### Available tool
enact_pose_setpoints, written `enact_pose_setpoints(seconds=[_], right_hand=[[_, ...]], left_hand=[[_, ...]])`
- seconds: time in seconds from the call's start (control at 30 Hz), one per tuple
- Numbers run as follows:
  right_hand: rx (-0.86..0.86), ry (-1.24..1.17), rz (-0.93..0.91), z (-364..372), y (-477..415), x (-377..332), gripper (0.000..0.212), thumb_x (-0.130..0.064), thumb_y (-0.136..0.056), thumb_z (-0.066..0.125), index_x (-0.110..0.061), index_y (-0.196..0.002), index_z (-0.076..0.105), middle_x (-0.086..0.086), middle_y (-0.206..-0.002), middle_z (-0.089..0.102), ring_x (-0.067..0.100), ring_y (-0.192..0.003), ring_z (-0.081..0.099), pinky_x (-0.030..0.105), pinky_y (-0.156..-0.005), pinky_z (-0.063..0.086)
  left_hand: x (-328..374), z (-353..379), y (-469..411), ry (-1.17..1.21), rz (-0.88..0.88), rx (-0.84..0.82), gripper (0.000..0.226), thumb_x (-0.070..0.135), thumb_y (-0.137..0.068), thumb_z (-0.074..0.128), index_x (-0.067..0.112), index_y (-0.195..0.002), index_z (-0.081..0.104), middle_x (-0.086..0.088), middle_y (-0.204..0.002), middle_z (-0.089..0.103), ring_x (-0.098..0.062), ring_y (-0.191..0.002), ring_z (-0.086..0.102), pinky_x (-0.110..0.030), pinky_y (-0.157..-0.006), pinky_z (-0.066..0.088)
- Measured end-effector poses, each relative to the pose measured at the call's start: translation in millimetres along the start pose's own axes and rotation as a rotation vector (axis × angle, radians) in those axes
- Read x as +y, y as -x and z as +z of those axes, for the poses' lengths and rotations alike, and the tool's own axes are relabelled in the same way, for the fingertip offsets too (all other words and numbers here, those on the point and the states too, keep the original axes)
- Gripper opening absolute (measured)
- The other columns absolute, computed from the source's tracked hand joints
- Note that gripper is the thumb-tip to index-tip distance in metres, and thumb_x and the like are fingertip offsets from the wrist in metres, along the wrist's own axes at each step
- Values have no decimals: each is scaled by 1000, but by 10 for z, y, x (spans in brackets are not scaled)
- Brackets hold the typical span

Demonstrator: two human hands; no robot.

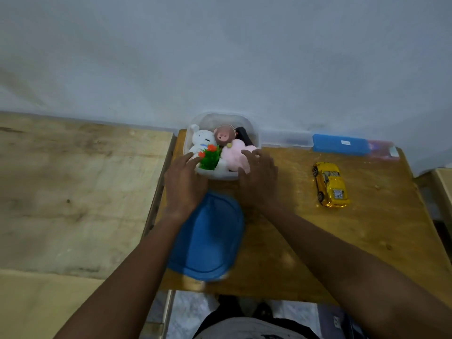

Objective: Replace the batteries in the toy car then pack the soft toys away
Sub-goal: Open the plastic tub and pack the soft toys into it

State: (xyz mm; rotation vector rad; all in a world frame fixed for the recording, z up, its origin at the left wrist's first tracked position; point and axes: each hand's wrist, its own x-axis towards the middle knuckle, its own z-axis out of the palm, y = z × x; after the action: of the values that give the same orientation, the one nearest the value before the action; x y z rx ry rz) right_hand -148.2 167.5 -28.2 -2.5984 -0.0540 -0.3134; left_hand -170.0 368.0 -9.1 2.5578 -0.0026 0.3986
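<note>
Fingers [188, 158] of the left hand [186, 184] lie straight against the clear plastic tub [254, 133]; the right hand [260, 182] spreads its fingers over the pink plush toy [236, 155] inside. A blue oval lid [210, 236] lies just before the tub on the wooden surface [293, 241], a yellow toy car [331, 184] well apart.

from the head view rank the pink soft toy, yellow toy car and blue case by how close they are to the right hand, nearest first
1. Pink soft toy: in the clear tub, at the fingertips of the right hand.
2. Yellow toy car: off to the hand's right.
3. Blue case: back right, by the wall.
</note>
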Motion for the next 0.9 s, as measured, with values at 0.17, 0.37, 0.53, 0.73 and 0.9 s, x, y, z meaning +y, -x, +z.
enact_pose_setpoints(seconds=[0.17,0.37,0.53,0.73,0.9], right_hand=[[-121,-46,202,13,755,55,45,-42,-89,62,-14,-124,55,12,-124,57,32,-112,54,43,-93,44],[-421,-137,382,27,1263,116,67,-58,-89,57,-19,-140,39,7,-137,48,27,-120,52,40,-93,47],[-442,-398,457,25,1308,48,45,-31,-89,68,-18,-129,52,3,-125,60,21,-111,59,31,-82,48],[-232,-569,386,-151,1102,12,33,-18,-91,64,-21,-124,58,-4,-99,65,15,-86,62,31,-73,48],[-26,-542,252,-314,648,-16,24,-10,-92,59,-22,-112,65,-12,-81,59,8,-71,55,24,-64,42]], left_hand=[[-126,-78,566,-35,-378,-216,61,38,-86,69,16,-141,54,-12,-149,47,-37,-134,44,-52,-106,36],[-375,-13,927,-108,-604,-422,80,54,-85,62,16,-149,34,-19,-151,39,-44,-138,36,-61,-111,32],[-321,28,1039,-46,-672,-317,78,54,-82,60,18,-148,38,-17,-147,47,-42,-136,41,-61,-110,34],[-74,-114,958,-26,-692,-2,57,39,-90,62,19,-143,51,-17,-132,55,-41,-122,50,-58,-104,32],[82,-167,565,55,-568,148,48,27,-92,58,21,-139,56,-12,-120,58,-33,-115,53,-53,-101,31]])
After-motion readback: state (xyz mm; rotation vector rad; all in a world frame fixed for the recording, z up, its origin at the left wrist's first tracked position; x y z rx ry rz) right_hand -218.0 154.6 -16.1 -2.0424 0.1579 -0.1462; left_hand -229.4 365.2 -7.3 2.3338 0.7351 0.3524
